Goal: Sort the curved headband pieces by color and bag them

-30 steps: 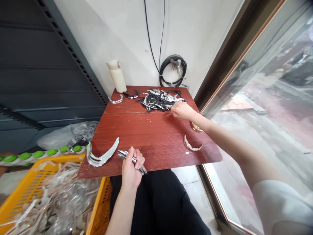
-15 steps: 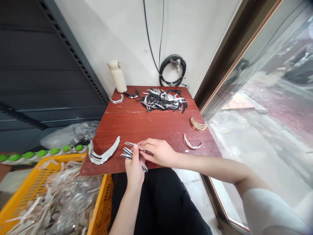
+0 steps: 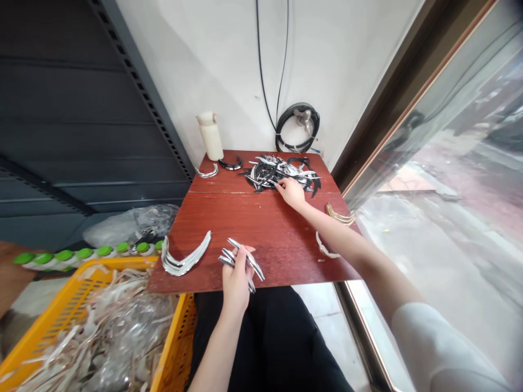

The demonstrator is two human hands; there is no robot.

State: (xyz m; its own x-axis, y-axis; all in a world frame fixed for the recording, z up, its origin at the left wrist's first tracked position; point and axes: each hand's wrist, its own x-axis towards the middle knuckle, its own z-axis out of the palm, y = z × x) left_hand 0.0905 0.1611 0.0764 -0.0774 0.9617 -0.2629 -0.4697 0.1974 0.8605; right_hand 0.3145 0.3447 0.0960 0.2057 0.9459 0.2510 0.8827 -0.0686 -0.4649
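Note:
My left hand (image 3: 237, 275) is closed around several silver and black curved strips (image 3: 254, 263) above the table's front edge. At the back of the red-brown table (image 3: 229, 212), my right hand (image 3: 291, 191) touches the front of a tangled pile of black and silver strips (image 3: 261, 173), its fingers pinched together; what lies between the fingertips is too small to make out. A stack of silver curved strips (image 3: 186, 262) lies at the front left. Gold curved strips (image 3: 340, 216) and a pale curved strip (image 3: 324, 248) lie at the right, partly behind my right forearm.
A cream jug (image 3: 211, 139), a small silver arc (image 3: 207, 172) and a black arc (image 3: 231, 164) are at the back left. A coiled black cable (image 3: 297, 128) rests against the wall. A yellow crate (image 3: 118, 263) of scraps stands lower left, near green-capped bottles (image 3: 85, 254).
My right hand has moved from beside my left hand to the pile at the back. My left hand still holds its strips, one now lying across the others.

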